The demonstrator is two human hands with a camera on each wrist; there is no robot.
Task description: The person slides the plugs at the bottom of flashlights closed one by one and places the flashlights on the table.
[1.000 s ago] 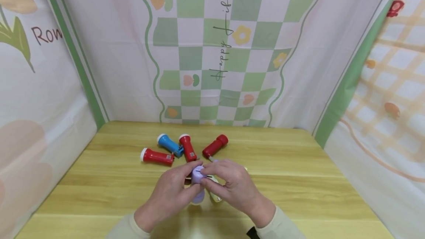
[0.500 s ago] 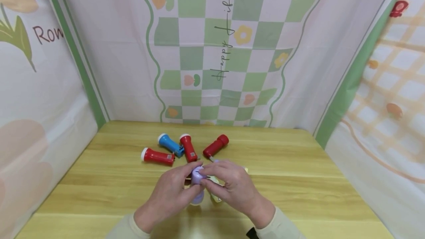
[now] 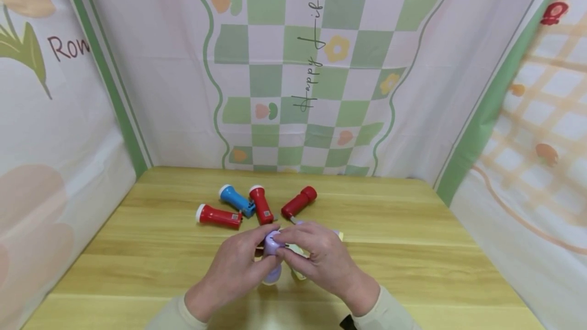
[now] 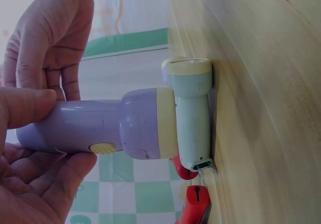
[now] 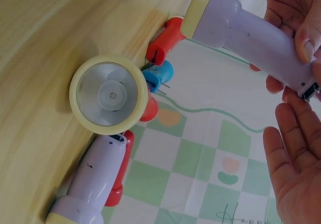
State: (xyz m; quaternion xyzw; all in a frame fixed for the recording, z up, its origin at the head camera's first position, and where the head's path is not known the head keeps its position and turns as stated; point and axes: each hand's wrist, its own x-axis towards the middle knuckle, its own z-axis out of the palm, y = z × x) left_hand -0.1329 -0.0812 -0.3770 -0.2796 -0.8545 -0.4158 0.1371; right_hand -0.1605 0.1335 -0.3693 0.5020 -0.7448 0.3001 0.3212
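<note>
Left hand (image 3: 234, 258): curled round purple flashlight (image 4: 85, 126) | right hand (image 3: 325, 251): pinches its tail end (image 3: 271, 244)

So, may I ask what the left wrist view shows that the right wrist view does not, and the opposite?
Only left wrist: the cream switch on the held purple flashlight, and the pale green body of the green flashlight.

Only right wrist: the blue flashlight and a lens seen face-on.

Both: the held purple flashlight, the left hand, the right hand, red flashlights, the table and the checkered cloth.
</note>
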